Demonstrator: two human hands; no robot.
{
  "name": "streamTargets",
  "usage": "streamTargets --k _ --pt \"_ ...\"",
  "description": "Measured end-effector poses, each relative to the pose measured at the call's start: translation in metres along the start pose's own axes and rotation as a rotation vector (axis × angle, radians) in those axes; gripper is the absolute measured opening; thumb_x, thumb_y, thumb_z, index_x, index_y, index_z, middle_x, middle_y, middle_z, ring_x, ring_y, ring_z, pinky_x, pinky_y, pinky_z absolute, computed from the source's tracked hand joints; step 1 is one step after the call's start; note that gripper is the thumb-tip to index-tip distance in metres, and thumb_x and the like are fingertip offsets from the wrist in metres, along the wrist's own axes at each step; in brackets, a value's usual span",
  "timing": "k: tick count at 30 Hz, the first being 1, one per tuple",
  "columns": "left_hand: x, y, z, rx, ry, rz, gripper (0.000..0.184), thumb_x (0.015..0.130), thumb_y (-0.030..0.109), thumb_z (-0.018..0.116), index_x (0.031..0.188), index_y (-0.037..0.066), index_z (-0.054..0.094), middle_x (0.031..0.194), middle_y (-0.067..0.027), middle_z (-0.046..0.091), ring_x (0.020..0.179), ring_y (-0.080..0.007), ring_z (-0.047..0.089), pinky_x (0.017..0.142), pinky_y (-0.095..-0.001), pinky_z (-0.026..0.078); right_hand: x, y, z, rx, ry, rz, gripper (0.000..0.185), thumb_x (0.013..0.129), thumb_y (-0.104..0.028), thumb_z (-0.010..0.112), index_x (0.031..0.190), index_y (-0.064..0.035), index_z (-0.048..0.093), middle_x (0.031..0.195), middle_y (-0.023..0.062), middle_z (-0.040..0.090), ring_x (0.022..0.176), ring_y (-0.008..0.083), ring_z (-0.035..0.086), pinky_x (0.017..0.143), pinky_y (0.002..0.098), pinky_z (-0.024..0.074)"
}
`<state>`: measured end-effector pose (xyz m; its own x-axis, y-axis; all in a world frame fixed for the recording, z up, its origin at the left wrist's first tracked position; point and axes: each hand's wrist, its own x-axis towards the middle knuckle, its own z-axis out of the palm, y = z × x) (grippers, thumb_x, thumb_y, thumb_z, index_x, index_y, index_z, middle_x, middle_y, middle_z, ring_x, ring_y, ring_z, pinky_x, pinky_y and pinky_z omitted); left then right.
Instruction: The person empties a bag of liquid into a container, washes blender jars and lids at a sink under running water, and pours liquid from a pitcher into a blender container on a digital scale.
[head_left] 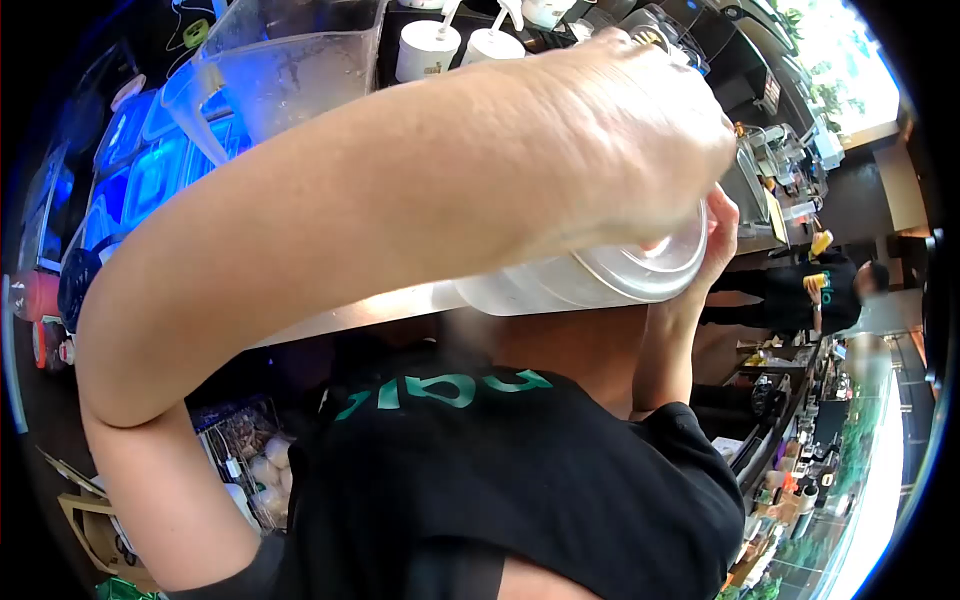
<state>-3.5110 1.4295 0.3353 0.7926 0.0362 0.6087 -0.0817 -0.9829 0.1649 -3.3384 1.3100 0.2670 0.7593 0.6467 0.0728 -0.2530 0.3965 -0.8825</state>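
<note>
A translucent round plastic container [565, 285] lies tilted at the counter's front edge, its ringed end facing right. My right hand [722, 235] wraps its fingers round the far right side of that end. My left arm stretches across the whole view, and my left hand [670, 130] is bent over above the container. Its back faces me, so most of its fingers are hidden, and whether it holds anything does not show. A bit of fingertip shows by the container's ringed end.
White tubs [428, 50] with handles sticking up stand behind my arm. A large clear bin [300, 75] is at the upper left, beside blue-lit containers [155, 180]. At right, another person [815, 295] in black holds yellow items.
</note>
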Motion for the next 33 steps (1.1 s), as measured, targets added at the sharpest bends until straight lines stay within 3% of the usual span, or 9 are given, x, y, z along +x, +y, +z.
streamTargets --k 4,8,10,13,17,20,23,30,33 --pt "0.001 0.000 0.001 -0.016 -0.058 0.011 0.018 0.080 0.005 0.057 0.097 0.003 0.063 0.094 -0.0144 0.065 0.086 -0.0268 0.065 0.074 -0.0320 0.052 0.003 -0.001 -0.034 0.005 -0.076 0.005 0.029 0.081 -0.026 0.053 0.085 0.0011 0.062 0.072 0.0032 0.062 0.061 0.0084 0.056 0.053 0.0161 0.0404" --pt "0.001 0.011 0.001 -0.036 0.001 -0.079 0.017 0.077 0.007 0.060 0.094 0.003 0.062 0.092 -0.0178 0.065 0.084 -0.0308 0.065 0.072 -0.0356 0.053 0.009 -0.005 -0.050 -0.124 -0.238 -0.076 0.043 0.087 -0.040 0.049 0.104 -0.0009 0.058 0.107 0.0127 0.061 0.100 0.0212 0.059 0.087 0.0351 0.0486" --pt "0.002 0.018 -0.006 0.024 0.023 -0.032 0.018 0.077 0.007 0.062 0.094 0.002 0.063 0.091 -0.0186 0.064 0.083 -0.0307 0.065 0.072 -0.0349 0.054 0.005 -0.009 -0.045 -0.117 -0.410 -0.061 0.043 0.090 -0.043 0.047 0.108 -0.0053 0.057 0.111 0.0109 0.060 0.102 0.0217 0.058 0.089 0.0374 0.0481" --pt "-0.001 0.018 -0.010 0.008 -0.013 -0.075 0.019 0.076 0.008 0.065 0.094 0.001 0.063 0.090 -0.0189 0.065 0.083 -0.0304 0.066 0.072 -0.0339 0.054 0.001 -0.008 -0.034 0.007 -0.392 -0.012 0.044 0.085 -0.036 0.048 0.104 0.0024 0.059 0.101 0.0144 0.063 0.093 0.0224 0.061 0.084 0.0345 0.0490" --pt "-0.002 0.022 -0.018 0.089 0.010 -0.057 0.023 0.075 0.009 0.068 0.096 0.001 0.063 0.093 -0.0189 0.064 0.088 -0.0291 0.065 0.076 -0.0330 0.053 0.001 -0.007 -0.018 0.005 -0.035 -0.085 0.040 0.082 -0.032 0.051 0.095 0.0048 0.061 0.090 0.0148 0.065 0.083 0.0215 0.063 0.078 0.0324 0.0499" --pt "0.000 0.006 -0.010 0.080 0.027 -0.014 0.026 0.077 0.011 0.067 0.100 0.000 0.062 0.096 -0.0192 0.064 0.093 -0.0280 0.063 0.082 -0.0326 0.051 -0.016 -0.013 0.014 -0.029 -0.095 -0.076 0.036 0.082 -0.031 0.053 0.091 0.0023 0.061 0.088 0.0130 0.064 0.081 0.0195 0.062 0.076 0.0309 0.0500" --pt "-0.006 -0.009 -0.010 0.065 0.025 0.013 0.023 0.079 0.012 0.064 0.099 -0.001 0.060 0.094 -0.0180 0.063 0.090 -0.0265 0.062 0.080 -0.0327 0.050 0.007 -0.011 -0.019 0.007 -0.154 -0.060 0.033 0.082 -0.029 0.054 0.092 0.0012 0.061 0.090 0.0116 0.064 0.084 0.0186 0.062 0.077 0.0311 0.0500" --pt "-0.087 -0.024 -0.046 0.217 0.562 0.050 0.013 0.085 0.011 0.054 0.092 -0.001 0.056 0.082 -0.0149 0.059 0.073 -0.0238 0.056 0.067 -0.0336 0.049 0.027 -0.064 0.028 -0.078 -0.111 -0.179 0.027 0.090 -0.024 0.054 0.107 -0.0036 0.057 0.093 0.0055 0.065 0.086 0.0165 0.064 0.081 0.0318 0.0514" --pt "-0.150 -0.020 -0.049 0.309 0.921 0.066 0.012 0.087 0.010 0.049 0.089 -0.001 0.055 0.077 -0.0136 0.058 0.066 -0.0227 0.054 0.061 -0.0339 0.048 0.017 -0.078 0.077 -0.155 -0.021 -0.389 0.024 0.092 -0.026 0.055 0.104 -0.0048 0.056 0.086 0.0009 0.063 0.068 0.0062 0.062 0.059 0.0164 0.0501"
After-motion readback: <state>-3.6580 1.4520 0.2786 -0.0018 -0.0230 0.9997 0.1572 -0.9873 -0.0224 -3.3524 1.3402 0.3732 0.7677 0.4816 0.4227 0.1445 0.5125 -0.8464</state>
